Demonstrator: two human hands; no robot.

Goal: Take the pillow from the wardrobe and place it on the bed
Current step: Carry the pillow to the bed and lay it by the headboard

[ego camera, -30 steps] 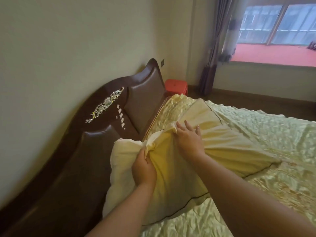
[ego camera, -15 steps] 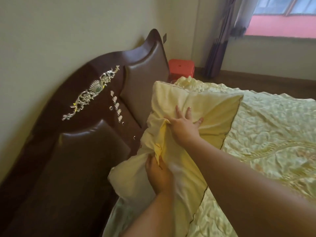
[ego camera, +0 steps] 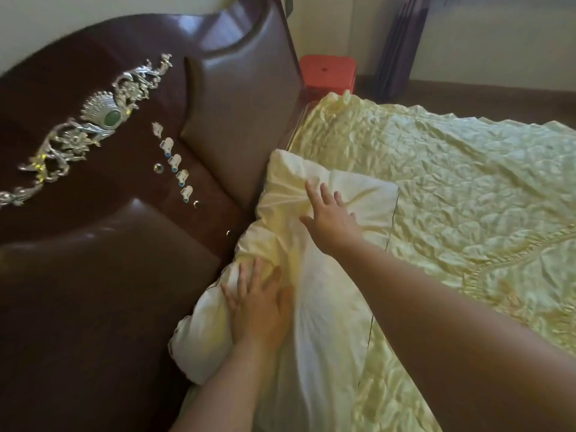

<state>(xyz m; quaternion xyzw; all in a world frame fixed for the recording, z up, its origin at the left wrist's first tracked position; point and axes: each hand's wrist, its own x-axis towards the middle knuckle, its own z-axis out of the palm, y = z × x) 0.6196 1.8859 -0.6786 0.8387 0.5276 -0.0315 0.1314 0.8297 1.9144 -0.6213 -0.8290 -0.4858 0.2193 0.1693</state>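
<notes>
A pale yellow pillow (ego camera: 330, 322) with a thin dark piped edge lies on the bed (ego camera: 467, 188), its long side pushed against the headboard. My left hand (ego camera: 258, 304) rests flat on the pillow's near end, fingers spread. My right hand (ego camera: 330, 216) presses flat on the far end, fingers apart, with the cover creased around it. Neither hand grips the fabric. My right forearm crosses over the pillow's right edge and hides part of it.
A dark brown padded headboard (ego camera: 93, 275) with a silver ornament fills the left. A red plastic stool (ego camera: 327, 71) stands beyond the bed's far corner, beside a purple curtain (ego camera: 402, 42). The crinkled yellow bedspread stretches to the right; wooden floor (ego camera: 498, 98) lies beyond.
The pillow has gone from held up and bunched in both hands to lying down against the headboard. Both hands have let go of the fabric and now lie flat on it.
</notes>
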